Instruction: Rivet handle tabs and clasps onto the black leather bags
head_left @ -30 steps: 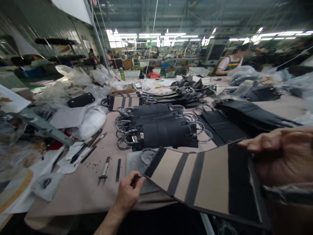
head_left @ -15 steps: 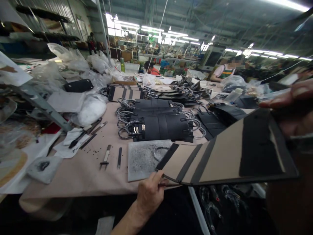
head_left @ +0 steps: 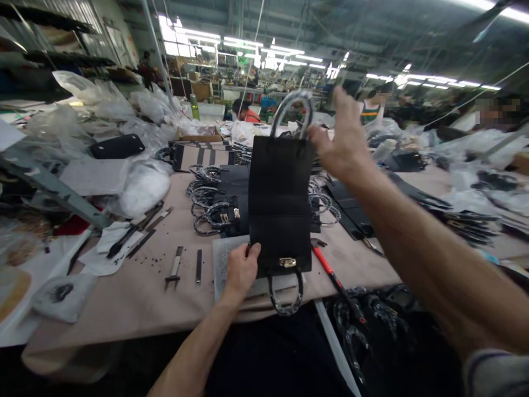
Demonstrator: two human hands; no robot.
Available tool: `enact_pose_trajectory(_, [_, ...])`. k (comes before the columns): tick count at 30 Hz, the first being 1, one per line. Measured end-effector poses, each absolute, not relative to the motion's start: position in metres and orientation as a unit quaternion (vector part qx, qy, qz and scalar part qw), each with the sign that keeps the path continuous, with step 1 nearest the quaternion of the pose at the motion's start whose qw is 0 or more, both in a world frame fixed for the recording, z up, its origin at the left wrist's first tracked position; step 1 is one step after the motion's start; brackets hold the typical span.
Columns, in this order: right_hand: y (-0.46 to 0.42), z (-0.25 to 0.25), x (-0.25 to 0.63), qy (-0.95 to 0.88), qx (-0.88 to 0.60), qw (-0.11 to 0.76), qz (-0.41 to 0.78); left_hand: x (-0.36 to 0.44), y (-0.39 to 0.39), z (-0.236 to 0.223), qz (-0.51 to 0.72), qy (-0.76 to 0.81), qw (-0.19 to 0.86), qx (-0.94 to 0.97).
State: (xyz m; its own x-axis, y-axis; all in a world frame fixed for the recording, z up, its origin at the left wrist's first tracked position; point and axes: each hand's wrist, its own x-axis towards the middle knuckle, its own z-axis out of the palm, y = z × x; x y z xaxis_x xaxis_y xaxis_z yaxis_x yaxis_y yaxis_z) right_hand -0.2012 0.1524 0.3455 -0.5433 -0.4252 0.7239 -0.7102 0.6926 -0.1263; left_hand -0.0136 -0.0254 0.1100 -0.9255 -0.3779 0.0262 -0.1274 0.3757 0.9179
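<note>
A black bag panel (head_left: 280, 204) with a gold clasp and a wrapped loop handle at each end hangs upright over the table's near edge. My left hand (head_left: 241, 269) pinches its lower left edge, next to the clasp. My right hand (head_left: 342, 142) is raised at the panel's top right corner, fingers closed on the edge beside the upper handle (head_left: 291, 108). Under the panel lies a grey work mat (head_left: 223, 264).
Behind the panel lies a stack of like black panels with wrapped handles (head_left: 215, 201). Metal punches (head_left: 175, 266) and tools lie left of the mat, a red-handled tool (head_left: 330, 273) to its right. Plastic bags (head_left: 142, 187) crowd the left. People work at far tables.
The panel has been turned from lying tan side up to hanging upright, black side towards me. My right hand swung from the right edge of view up to the top; my left stays at the lower end.
</note>
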Motion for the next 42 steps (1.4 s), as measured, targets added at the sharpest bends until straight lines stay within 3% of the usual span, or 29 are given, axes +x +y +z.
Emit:
enact_pose_trajectory(2, [0.151,0.264,-0.178,-0.876,0.312,0.318,0.186,-0.027,-0.034,0.087,-0.480,-0.854,0.044,0.198])
enact_pose_trajectory(6, [0.175,0.098,-0.115,-0.909,0.288,0.181,0.242,-0.036,-0.044,0.051,-0.388,-0.896,-0.028,0.215])
enact_pose_trajectory(10, [0.198,0.018,-0.067,-0.912,0.296,0.110,0.262,-0.031,-0.042,0.044,-0.356,-0.914,-0.036,0.190])
enact_pose_trajectory(18, [0.202,-0.007,-0.072,-0.888,0.321,0.049,0.326,-0.027,-0.047,0.048,-0.354,-0.912,-0.048,0.199])
enact_pose_trajectory(29, [0.198,-0.005,-0.077,-0.874,0.330,0.042,0.354,-0.028,-0.046,0.056,-0.270,-0.938,-0.061,0.207])
enact_pose_trajectory(32, [0.198,-0.004,-0.077,-0.875,0.331,0.040,0.351,-0.026,-0.053,0.057,-0.371,-0.898,-0.080,0.223])
enact_pose_trajectory(37, [0.200,-0.003,-0.081,-0.870,0.347,0.009,0.351,-0.007,-0.068,0.057,-0.632,-0.703,-0.065,0.319])
enact_pose_trajectory(42, [0.199,-0.002,-0.094,-0.859,0.355,-0.006,0.369,0.011,-0.083,0.053,-0.728,-0.589,-0.001,0.351])
